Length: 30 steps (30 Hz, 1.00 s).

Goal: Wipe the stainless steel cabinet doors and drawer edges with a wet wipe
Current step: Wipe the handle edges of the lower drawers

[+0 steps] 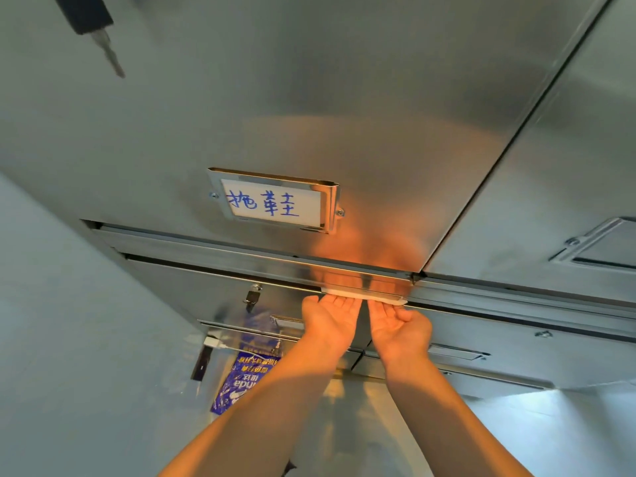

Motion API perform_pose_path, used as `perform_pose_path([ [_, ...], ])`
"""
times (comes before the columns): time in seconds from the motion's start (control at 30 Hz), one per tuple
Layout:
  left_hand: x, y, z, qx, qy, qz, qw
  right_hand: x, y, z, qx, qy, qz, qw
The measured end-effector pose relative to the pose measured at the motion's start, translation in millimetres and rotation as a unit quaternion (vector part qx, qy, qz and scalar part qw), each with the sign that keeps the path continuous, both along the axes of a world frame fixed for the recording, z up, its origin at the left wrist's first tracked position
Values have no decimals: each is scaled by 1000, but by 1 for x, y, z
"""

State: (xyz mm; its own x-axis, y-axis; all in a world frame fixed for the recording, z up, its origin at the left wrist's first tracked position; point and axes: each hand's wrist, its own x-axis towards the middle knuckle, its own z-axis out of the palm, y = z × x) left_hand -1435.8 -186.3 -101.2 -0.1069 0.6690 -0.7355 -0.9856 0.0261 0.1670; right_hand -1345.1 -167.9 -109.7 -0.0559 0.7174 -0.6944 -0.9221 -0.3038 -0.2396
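Note:
A tall stainless steel cabinet door (309, 98) fills the view, with a framed label (273, 201) written in blue. Under its bottom edge (241, 256) a white wet wipe (364, 295) lies stretched along the lip. My left hand (330, 318) is palm up, its straight fingers pressing the wipe's left part against the underside of the edge. My right hand (399, 325) is palm up beside it, its fingertips pressing the wipe's right end, thumb bent over the palm. The fingertips of both hands are hidden behind the wipe and the lip.
A second steel door (568, 166) stands to the right, past a dark seam. Below are lower drawers with a small lock (253, 297) and recessed handles (457, 352). A blue wipe packet (241, 380) lies on the floor. A key (103, 43) hangs at the top left. A grey wall (69, 339) borders the left.

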Motion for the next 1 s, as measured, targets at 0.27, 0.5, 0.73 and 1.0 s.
perform_pose_path([
  [0.27, -39, -2, 1, -18, -19, -9, 1000, -43, -7, 1, 1, -4, -38, 999],
  [0.5, -147, -19, -10, -14, -8, -7, 1000, -143, -24, -3, -14, -3, -9, 1000],
  [0.73, -259, -39, -14, -13, 4, 15, 1000, -255, -42, 4, 6, 3, 5, 1000],
  [1.0, -341, -55, -18, 10, -7, 47, 999, -337, -56, 10, -11, -2, 22, 1000],
])
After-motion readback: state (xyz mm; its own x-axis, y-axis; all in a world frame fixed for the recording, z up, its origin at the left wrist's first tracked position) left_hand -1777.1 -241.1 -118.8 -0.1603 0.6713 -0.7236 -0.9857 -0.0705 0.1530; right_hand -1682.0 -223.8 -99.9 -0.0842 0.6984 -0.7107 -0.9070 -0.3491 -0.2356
